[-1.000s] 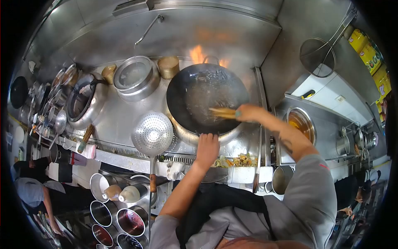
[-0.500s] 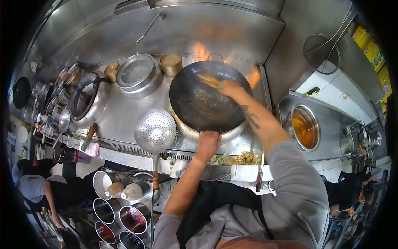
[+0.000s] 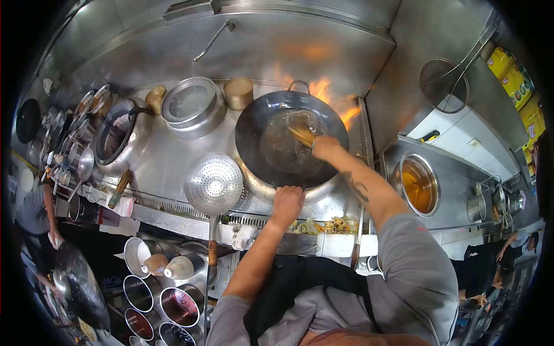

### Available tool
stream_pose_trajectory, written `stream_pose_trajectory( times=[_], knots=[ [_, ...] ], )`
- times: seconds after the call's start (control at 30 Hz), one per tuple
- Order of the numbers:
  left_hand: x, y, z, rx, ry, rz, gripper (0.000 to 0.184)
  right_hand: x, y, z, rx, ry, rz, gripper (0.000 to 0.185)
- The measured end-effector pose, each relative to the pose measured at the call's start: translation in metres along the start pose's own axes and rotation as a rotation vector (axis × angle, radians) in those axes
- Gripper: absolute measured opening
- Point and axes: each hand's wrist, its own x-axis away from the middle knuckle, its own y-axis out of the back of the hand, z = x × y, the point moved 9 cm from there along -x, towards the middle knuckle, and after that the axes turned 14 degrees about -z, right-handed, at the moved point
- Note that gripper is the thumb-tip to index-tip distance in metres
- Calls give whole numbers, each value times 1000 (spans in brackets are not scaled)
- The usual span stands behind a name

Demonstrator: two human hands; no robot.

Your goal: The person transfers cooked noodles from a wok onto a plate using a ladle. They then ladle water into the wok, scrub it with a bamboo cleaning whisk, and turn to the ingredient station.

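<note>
A large black wok [image 3: 254,135] sits over the burner, with murky liquid moving inside it and flames rising behind its back right side. My right hand [image 3: 326,148] is closed round a bamboo brush [image 3: 301,134], whose bristles reach into the liquid near the wok's middle. At the wok's near rim, my left hand [image 3: 289,202] has its fingers curled over the edge. Left of that hand lies a perforated ladle [image 3: 213,183] with a wooden handle.
A lidded-looking metal pot [image 3: 193,118] and a bamboo container [image 3: 238,94] stand back left. Food scraps [image 3: 337,225] lie along the front gutter. On the right is a bowl of orange liquid [image 3: 419,184]. People [image 3: 496,259] work at both sides.
The brush and my right hand swept to the wok's upper left, then came back toward its middle. Liquid shows more clearly in the wok. At the left, another person's large wok has come into view.
</note>
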Motion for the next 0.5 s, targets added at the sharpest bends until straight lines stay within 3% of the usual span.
stream_pose_trajectory(
  times=[0.07,0.17,0.23,0.33,0.43,0.5],
  knots=[
    [0,2,2,-8,-3,0,16,19,-23,4,-27,32,-4,34],
    [0,0,2,1,-5,-19,17,54,7,-36,-170,94,180,33],
    [1,1,2,1,2,-31,18,32,16,-87,-91,-72,259,35],
    [-1,2,3,15,6,-28,18,29,30,-86,123,-136,40,41],
    [-1,3,4,43,4,-31,18,41,29,-80,72,-4,60,43],
    [-1,4,4,50,1,-27,17,11,23,-87,37,40,-50,40]
  ],
)
